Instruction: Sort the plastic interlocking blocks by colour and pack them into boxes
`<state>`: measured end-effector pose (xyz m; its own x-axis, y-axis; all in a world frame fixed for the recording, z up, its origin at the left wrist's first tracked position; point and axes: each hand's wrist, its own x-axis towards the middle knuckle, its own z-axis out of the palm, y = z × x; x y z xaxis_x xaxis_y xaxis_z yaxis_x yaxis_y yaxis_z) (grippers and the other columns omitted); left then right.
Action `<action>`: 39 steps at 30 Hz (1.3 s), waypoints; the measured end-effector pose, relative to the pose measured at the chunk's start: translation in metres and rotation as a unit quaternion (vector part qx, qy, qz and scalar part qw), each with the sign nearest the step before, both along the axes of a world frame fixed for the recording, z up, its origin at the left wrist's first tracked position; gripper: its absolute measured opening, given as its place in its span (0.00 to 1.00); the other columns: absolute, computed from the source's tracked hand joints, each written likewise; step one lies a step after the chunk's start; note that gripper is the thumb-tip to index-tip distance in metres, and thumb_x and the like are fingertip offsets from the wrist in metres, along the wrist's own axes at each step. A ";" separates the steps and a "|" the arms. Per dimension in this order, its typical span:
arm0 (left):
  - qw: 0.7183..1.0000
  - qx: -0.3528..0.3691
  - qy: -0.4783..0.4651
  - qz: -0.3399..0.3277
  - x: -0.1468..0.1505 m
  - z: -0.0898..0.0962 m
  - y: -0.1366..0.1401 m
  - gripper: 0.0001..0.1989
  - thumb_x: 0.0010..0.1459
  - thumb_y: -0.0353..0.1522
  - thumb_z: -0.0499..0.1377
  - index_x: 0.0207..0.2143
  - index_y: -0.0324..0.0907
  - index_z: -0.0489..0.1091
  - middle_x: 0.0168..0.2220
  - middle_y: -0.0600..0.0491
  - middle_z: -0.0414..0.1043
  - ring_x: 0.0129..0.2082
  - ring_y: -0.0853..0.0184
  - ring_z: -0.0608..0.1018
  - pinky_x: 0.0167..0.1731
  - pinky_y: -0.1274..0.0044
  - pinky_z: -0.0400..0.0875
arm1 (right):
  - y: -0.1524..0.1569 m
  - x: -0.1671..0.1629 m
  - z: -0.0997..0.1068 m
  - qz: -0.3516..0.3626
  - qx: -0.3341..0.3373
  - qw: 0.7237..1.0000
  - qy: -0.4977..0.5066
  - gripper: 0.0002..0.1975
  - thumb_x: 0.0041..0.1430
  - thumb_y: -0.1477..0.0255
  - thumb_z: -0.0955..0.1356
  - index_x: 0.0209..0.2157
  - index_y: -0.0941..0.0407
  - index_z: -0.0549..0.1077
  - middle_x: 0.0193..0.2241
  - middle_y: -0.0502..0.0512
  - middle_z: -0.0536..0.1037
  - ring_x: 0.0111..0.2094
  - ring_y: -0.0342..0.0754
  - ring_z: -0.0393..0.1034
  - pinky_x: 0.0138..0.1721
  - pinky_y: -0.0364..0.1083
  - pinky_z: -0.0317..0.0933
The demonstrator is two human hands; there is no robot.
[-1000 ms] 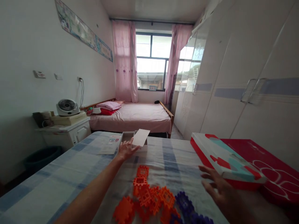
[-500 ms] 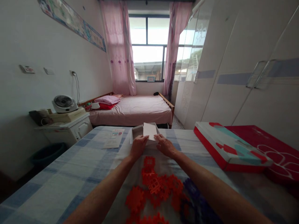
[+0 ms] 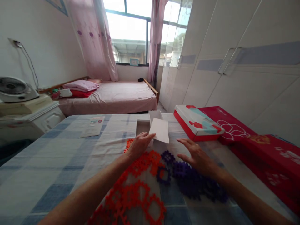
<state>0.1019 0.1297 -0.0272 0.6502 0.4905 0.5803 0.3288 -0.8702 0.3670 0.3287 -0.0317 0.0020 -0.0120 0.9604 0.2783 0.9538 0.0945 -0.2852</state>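
Note:
My left hand [image 3: 140, 144] pinches the lower left edge of a flat white card [image 3: 160, 130], which is tilted over a shallow white box [image 3: 142, 125]. A second white compartment or box part [image 3: 155, 115] shows behind the card; whether the two parts join is hidden. My right hand [image 3: 196, 155] is empty, fingers spread, to the right of the card and above a pile of purple notched plastic pieces [image 3: 198, 185]. Orange interlocking plastic pieces [image 3: 133, 195] lie in a heap below and around my left wrist, partly covered by the forearm.
A checked cloth covers the table [image 3: 77, 162]. A paper leaflet [image 3: 93, 126] lies at the far left. On the right are a red and white box [image 3: 199, 123] and a large dark red box [image 3: 255, 143]. Beyond stand a bed [image 3: 112, 97] and a white wardrobe [image 3: 234, 37].
My right hand has let go of the card and moved right, opening. My left hand keeps hold of it. The view has turned right and down, showing more of the purple pieces.

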 end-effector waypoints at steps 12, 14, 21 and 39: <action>0.965 0.078 -0.096 0.231 -0.081 0.019 0.019 0.18 0.63 0.34 0.45 0.51 0.41 0.65 0.43 0.48 0.73 0.42 0.66 0.73 0.45 0.75 0.66 | -0.092 0.028 -0.072 -0.086 -0.012 0.995 -0.045 0.35 0.51 0.51 0.64 0.60 0.45 0.54 0.59 0.57 0.57 0.55 0.61 0.58 0.49 0.59 0.59; 0.951 0.072 -0.034 0.298 -0.104 0.008 0.023 0.19 0.63 0.34 0.43 0.52 0.39 0.65 0.44 0.46 0.72 0.43 0.64 0.73 0.46 0.73 0.65 | -0.084 0.014 -0.067 -0.045 -0.002 0.997 -0.057 0.36 0.49 0.51 0.66 0.59 0.44 0.56 0.59 0.56 0.58 0.56 0.62 0.57 0.49 0.60 0.58; 0.895 0.071 0.139 0.418 -0.127 0.001 0.015 0.24 0.57 0.29 0.47 0.57 0.35 0.59 0.36 0.41 0.72 0.36 0.56 0.73 0.37 0.67 0.68 | -0.072 -0.012 -0.047 0.004 -0.003 1.000 -0.015 0.22 0.53 0.60 0.67 0.50 0.48 0.67 0.48 0.55 0.69 0.47 0.53 0.66 0.46 0.52 0.61; 0.965 -0.010 0.225 0.132 0.092 0.024 0.047 0.10 0.52 0.26 0.54 0.38 0.39 0.71 0.37 0.43 0.75 0.47 0.56 0.73 0.48 0.63 0.60 | -0.051 0.005 -0.026 -0.158 0.047 0.920 0.354 0.21 0.48 0.57 0.70 0.41 0.53 0.68 0.34 0.52 0.74 0.35 0.51 0.71 0.32 0.45 0.68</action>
